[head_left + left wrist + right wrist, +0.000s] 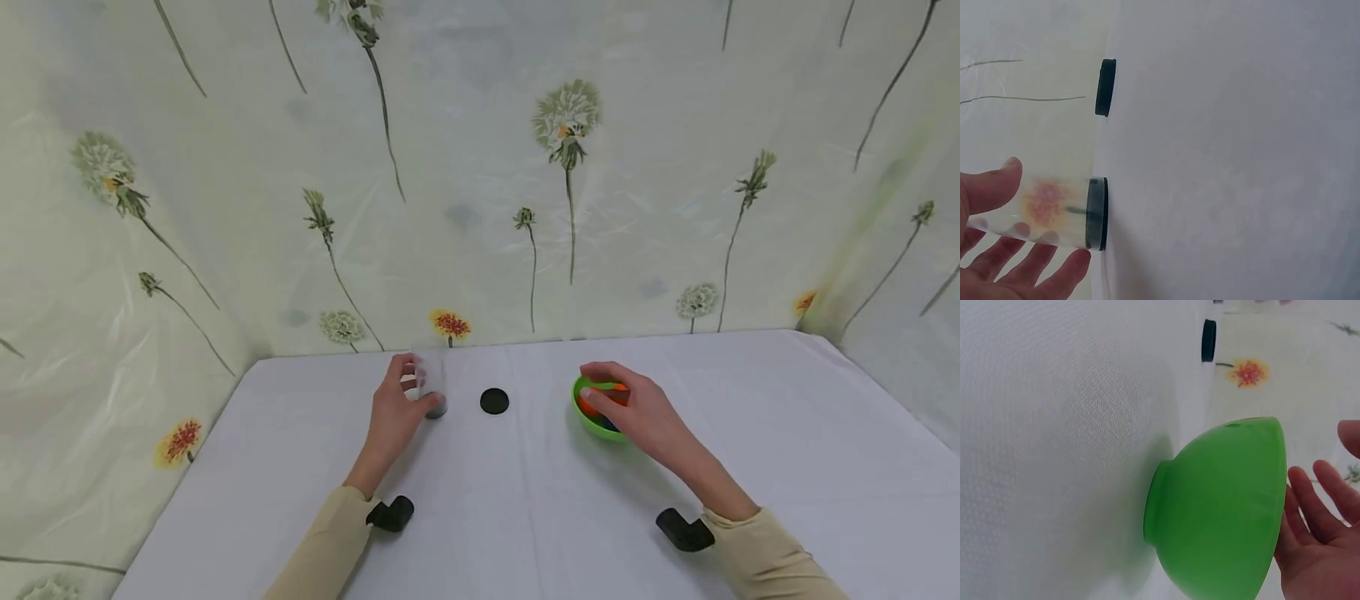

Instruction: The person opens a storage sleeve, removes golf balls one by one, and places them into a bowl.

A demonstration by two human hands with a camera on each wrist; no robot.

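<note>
A clear cylindrical jar (432, 377) with a dark base (1097, 214) stands upright on the table. My left hand (399, 408) holds it, thumb on one side and fingers curved round the other; fingertips show through its wall in the left wrist view. Just right of the jar lies a round black lid (494, 401). Farther right is a green bowl (1222, 506) with orange-red and dark blue things inside, their kind partly hidden. Over the bowl hovers my right hand (637, 408), fingers loosely bent and apart, with nothing visibly gripped.
A white cloth covers the table (517, 517). Behind it rises a curtain (465, 167) printed with dandelions and orange flowers, meeting the table's back edge. Black wrist mounts (392, 514) sit at both sleeve cuffs.
</note>
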